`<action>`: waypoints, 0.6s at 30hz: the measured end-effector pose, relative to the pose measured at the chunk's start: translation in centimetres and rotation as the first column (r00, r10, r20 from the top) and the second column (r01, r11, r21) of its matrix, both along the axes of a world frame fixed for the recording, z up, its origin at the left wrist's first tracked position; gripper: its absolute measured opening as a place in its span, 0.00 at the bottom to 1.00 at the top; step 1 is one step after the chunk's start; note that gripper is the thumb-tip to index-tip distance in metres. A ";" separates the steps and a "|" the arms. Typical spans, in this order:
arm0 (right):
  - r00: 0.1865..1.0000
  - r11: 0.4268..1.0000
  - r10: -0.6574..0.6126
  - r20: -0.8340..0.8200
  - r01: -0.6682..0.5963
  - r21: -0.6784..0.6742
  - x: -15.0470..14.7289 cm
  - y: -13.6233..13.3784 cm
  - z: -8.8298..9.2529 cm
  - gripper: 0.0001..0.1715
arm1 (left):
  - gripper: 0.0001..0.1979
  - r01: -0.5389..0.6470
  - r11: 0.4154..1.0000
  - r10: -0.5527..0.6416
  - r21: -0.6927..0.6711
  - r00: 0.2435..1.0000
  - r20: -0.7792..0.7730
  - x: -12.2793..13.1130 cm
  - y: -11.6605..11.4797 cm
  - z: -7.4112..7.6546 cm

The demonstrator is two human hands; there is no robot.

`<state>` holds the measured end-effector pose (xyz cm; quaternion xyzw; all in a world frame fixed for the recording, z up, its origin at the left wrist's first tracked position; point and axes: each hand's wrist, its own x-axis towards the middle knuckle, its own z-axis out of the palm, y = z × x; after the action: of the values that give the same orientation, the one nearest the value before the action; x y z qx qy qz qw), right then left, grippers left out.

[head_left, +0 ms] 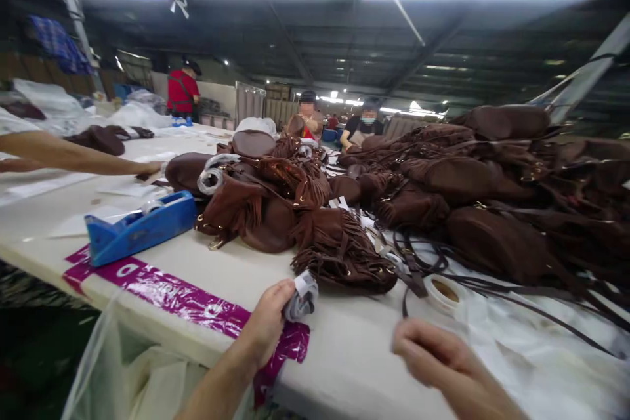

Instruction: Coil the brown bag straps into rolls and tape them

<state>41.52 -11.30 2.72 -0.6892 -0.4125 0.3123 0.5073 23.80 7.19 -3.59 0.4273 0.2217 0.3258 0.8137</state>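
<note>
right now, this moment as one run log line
left hand: holding wrapped bundle; right hand: loosely curled; ahead: brown bags, blue tape dispenser

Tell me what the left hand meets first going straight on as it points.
Likely the brown fringed bag, beyond the wrapped bundle the left hand holds; depth is hard to judge.

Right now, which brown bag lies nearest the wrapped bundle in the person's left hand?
The fringed bag just beyond the wrapped bundle in the left hand; the other brown bags lie behind it or to either side, farther from the bundle.
</note>
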 end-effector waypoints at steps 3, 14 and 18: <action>0.979 0.987 0.156 -0.131 -0.150 0.056 -4.8 5.6 -1.6 0.21 | 0.22 0.008 0.999 -0.006 -0.043 0.999 0.037 0.2 -0.2 0.0; 0.972 0.982 0.152 -0.179 -0.128 0.141 -6.7 10.9 -4.7 0.21 | 0.22 0.000 0.996 0.007 -0.084 0.996 0.086 0.0 -0.1 -0.2; 0.969 0.976 0.187 -0.158 -0.165 0.144 -6.6 10.9 -4.4 0.21 | 0.22 0.011 0.998 -0.006 -0.062 0.997 0.080 -0.1 0.0 -0.3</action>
<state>34.93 -0.43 -1.64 -0.5859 -0.4466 0.3867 0.5547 23.74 7.18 -3.90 0.3891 0.1975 0.3322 0.8362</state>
